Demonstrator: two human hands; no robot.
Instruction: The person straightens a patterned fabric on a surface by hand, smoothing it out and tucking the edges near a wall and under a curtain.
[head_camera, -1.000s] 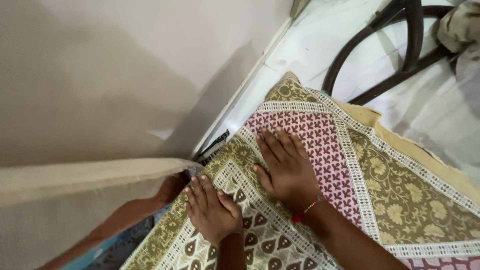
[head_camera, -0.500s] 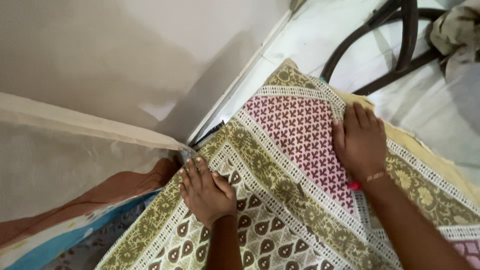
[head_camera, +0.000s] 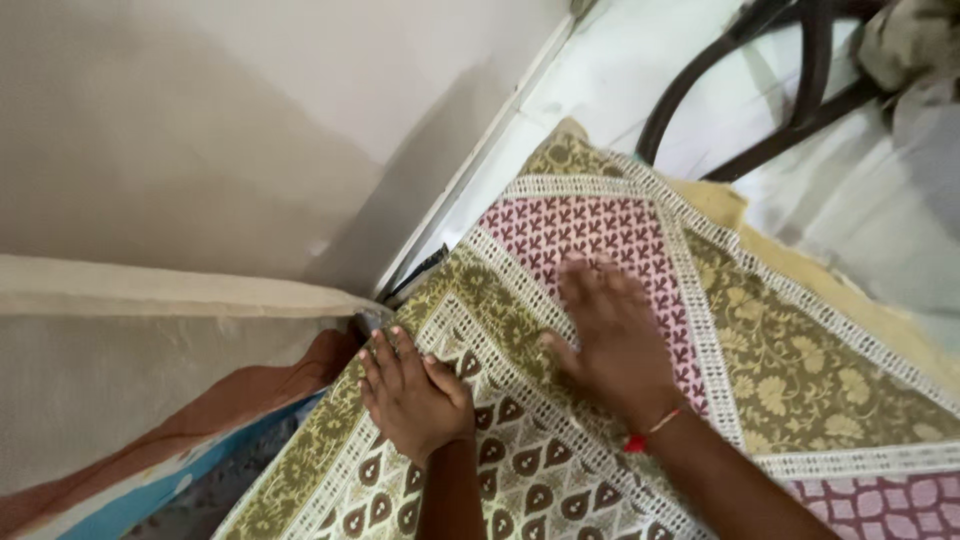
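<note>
The left hand (head_camera: 413, 398) lies flat with fingers spread, pressing down on the patterned cloth (head_camera: 780, 370) and holding nothing. The right hand (head_camera: 615, 340) is just beside it, also open and flat on the pink part of the same cloth, though it looks blurry. Past the fingertips are a pale wall (head_camera: 230, 130) and a dark chair (head_camera: 790, 90).

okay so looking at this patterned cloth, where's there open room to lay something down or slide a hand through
Free: the olive floral panel right of the right hand, and the white floor between wall and dark chair legs. Crowded: the cloth's left edge, where the left hand presses beside the beige netting.
</note>
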